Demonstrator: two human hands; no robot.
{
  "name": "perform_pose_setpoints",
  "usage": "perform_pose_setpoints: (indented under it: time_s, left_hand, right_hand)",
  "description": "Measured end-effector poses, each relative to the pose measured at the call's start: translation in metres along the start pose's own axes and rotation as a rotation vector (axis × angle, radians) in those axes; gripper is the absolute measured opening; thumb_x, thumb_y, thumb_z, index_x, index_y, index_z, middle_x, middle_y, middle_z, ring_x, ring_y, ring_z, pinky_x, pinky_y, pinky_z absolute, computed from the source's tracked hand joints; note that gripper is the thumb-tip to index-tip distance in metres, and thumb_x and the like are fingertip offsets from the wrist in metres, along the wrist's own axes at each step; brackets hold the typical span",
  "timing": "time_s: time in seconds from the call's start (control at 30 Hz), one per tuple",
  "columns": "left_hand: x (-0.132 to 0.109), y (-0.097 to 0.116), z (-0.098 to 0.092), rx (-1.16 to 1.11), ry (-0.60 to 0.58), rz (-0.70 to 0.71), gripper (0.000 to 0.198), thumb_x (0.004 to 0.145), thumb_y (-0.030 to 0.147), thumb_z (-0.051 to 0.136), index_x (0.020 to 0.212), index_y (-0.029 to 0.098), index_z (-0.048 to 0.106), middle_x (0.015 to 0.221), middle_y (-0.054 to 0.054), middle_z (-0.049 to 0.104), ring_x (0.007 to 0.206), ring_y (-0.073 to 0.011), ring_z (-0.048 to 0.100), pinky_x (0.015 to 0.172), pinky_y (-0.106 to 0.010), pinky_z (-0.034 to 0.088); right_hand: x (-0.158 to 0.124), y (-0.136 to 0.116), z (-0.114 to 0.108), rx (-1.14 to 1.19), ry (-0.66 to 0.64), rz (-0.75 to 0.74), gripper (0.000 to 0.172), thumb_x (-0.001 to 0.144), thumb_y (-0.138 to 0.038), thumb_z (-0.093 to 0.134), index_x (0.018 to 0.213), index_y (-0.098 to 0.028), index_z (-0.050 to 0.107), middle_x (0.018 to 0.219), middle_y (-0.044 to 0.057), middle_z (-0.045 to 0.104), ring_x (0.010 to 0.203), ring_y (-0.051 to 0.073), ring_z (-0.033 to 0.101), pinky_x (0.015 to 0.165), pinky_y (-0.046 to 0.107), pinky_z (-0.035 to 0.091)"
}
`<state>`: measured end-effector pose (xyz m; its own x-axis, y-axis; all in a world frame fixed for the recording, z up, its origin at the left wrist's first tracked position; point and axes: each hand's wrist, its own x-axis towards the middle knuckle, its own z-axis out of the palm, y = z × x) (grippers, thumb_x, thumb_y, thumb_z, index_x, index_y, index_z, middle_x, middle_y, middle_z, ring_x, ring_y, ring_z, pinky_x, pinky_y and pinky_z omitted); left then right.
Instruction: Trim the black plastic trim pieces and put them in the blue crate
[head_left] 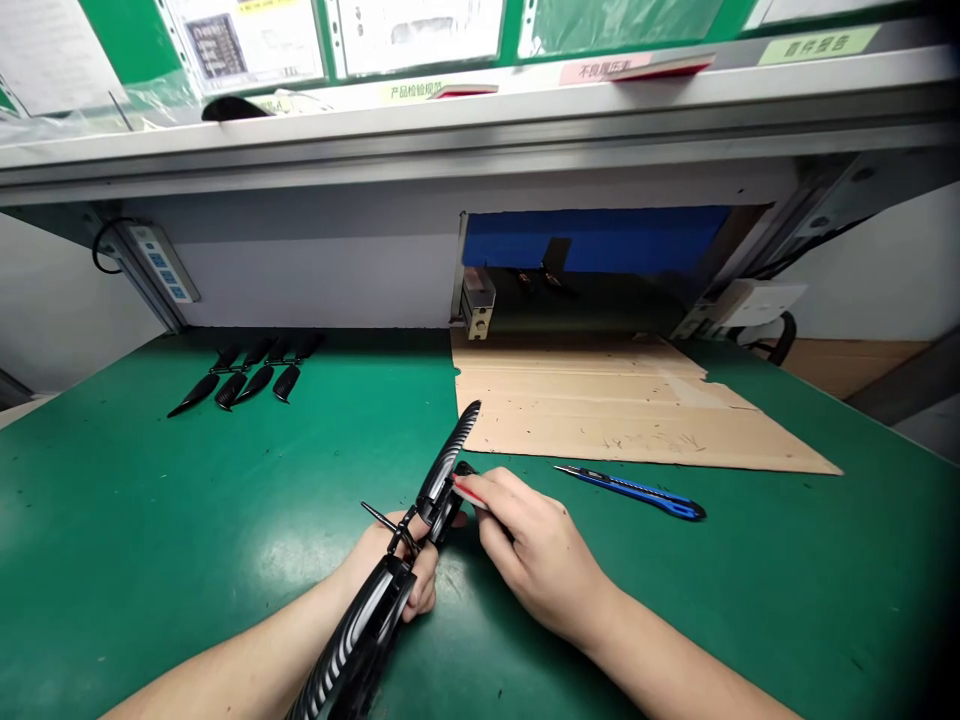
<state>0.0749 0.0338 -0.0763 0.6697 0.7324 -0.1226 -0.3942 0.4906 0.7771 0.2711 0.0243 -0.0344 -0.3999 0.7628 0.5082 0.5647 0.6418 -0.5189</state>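
Observation:
My left hand is closed around the middle of a set of glossy black plastic propeller blades, still joined at a thin runner. One ridged blade points up and away; others run down toward the bottom edge, where they are cut off. My right hand pinches a small red and white piece against the upper blade's side. Its kind cannot be made out, as the fingers cover most of it. A blue utility knife lies on the green mat just beyond my right hand.
Several black blades on runners lie at the back left of the green table. Flat cardboard covers the back right, before an opening with a blue panel. A shelf edge crosses above; a power strip hangs left.

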Motion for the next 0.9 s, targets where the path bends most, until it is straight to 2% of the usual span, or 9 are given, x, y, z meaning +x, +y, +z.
perform_pose_setpoints:
  time_s: [0.17, 0.3, 0.33, 0.47, 0.5, 0.57, 0.7, 0.8, 0.9]
  left_hand:
    - [0.0, 0.001, 0.006, -0.018, 0.024, 0.018, 0.044, 0.09, 0.047, 0.054, 0.104, 0.007, 0.065, 0.034, 0.004, 0.043, 0.025, -0.01, 0.036, 0.035, -0.021, 0.03]
    - [0.0, 0.005, 0.008, -0.016, 0.01, 0.042, 0.041, 0.085, 0.045, 0.063, 0.105, 0.009, 0.065, 0.034, 0.003, 0.046, 0.025, -0.0105, 0.038, 0.034, -0.021, 0.029]
    - [0.0, 0.007, 0.008, -0.021, 0.008, 0.049, 0.041, 0.086, 0.045, 0.062, 0.107, 0.009, 0.065, 0.035, 0.004, 0.046, 0.025, -0.0106, 0.038, 0.034, -0.021, 0.029]
    - [0.0, 0.011, 0.01, -0.038, 0.002, 0.031, 0.045, 0.087, 0.046, 0.061, 0.112, 0.009, 0.063, 0.035, 0.004, 0.046, 0.026, -0.01, 0.039, 0.035, -0.021, 0.03]
    - [0.0, 0.011, 0.01, -0.033, -0.001, 0.022, 0.046, 0.085, 0.046, 0.062, 0.113, 0.009, 0.063, 0.035, 0.004, 0.046, 0.026, -0.01, 0.039, 0.035, -0.021, 0.03]
    - [-0.001, 0.009, 0.011, -0.007, -0.014, 0.018, 0.049, 0.084, 0.047, 0.064, 0.113, 0.008, 0.063, 0.035, 0.004, 0.046, 0.025, -0.0103, 0.038, 0.035, -0.021, 0.029]
    - [-0.001, 0.012, 0.009, 0.047, 0.003, 0.063, 0.053, 0.087, 0.047, 0.058, 0.122, 0.008, 0.058, 0.037, 0.004, 0.046, 0.026, -0.0099, 0.038, 0.036, -0.021, 0.028]
    - [-0.006, 0.031, 0.009, 0.156, 0.016, 0.095, 0.058, 0.089, 0.049, 0.053, 0.132, 0.011, 0.05, 0.04, 0.005, 0.047, 0.029, -0.0097, 0.039, 0.039, -0.021, 0.03]
    - [-0.02, 0.06, 0.016, 0.491, 0.099, 0.045, 0.059, 0.09, 0.051, 0.052, 0.137, 0.014, 0.046, 0.048, 0.003, 0.051, 0.038, -0.0096, 0.042, 0.042, -0.021, 0.03]
  right_hand:
    - [0.002, -0.003, -0.007, 0.201, -0.058, 0.016, 0.034, 0.097, -0.016, 0.033, 0.119, -0.022, 0.058, 0.094, 0.005, 0.056, 0.082, 0.018, 0.054, 0.074, 0.031, 0.044]
    - [0.006, 0.001, -0.028, 0.461, -0.187, 0.012, 0.027, 0.094, -0.018, 0.041, 0.099, -0.02, 0.067, 0.087, 0.003, 0.061, 0.079, 0.017, 0.057, 0.072, 0.027, 0.045]
    - [0.007, 0.002, -0.031, 0.492, -0.182, 0.016, 0.026, 0.094, -0.018, 0.042, 0.096, -0.02, 0.067, 0.084, 0.002, 0.061, 0.076, 0.016, 0.057, 0.069, 0.026, 0.045]
    - [0.006, 0.003, -0.028, 0.327, 0.114, 0.068, 0.024, 0.095, -0.02, 0.045, 0.109, -0.022, 0.065, 0.091, 0.003, 0.06, 0.083, 0.018, 0.056, 0.075, 0.028, 0.044]
    - [0.006, 0.002, -0.025, 0.284, 0.142, 0.066, 0.025, 0.096, -0.02, 0.045, 0.113, -0.022, 0.063, 0.094, 0.004, 0.06, 0.086, 0.019, 0.055, 0.077, 0.028, 0.043]
    - [0.006, -0.001, -0.021, 0.273, 0.076, 0.039, 0.027, 0.096, -0.02, 0.043, 0.115, -0.021, 0.062, 0.094, 0.005, 0.059, 0.086, 0.019, 0.055, 0.077, 0.029, 0.044]
    - [0.007, 0.0, -0.032, 0.312, -0.246, -0.041, 0.028, 0.096, -0.018, 0.04, 0.104, -0.023, 0.066, 0.086, 0.003, 0.059, 0.077, 0.016, 0.055, 0.071, 0.027, 0.044]
    - [0.007, 0.008, -0.046, 0.069, -0.248, -0.039, 0.03, 0.095, -0.019, 0.041, 0.114, -0.026, 0.064, 0.092, 0.004, 0.059, 0.08, 0.018, 0.055, 0.072, 0.029, 0.044]
    - [0.006, 0.018, -0.058, -0.137, -0.301, 0.022, 0.03, 0.093, -0.031, 0.054, 0.123, -0.029, 0.059, 0.098, 0.004, 0.058, 0.084, 0.021, 0.056, 0.074, 0.032, 0.045]
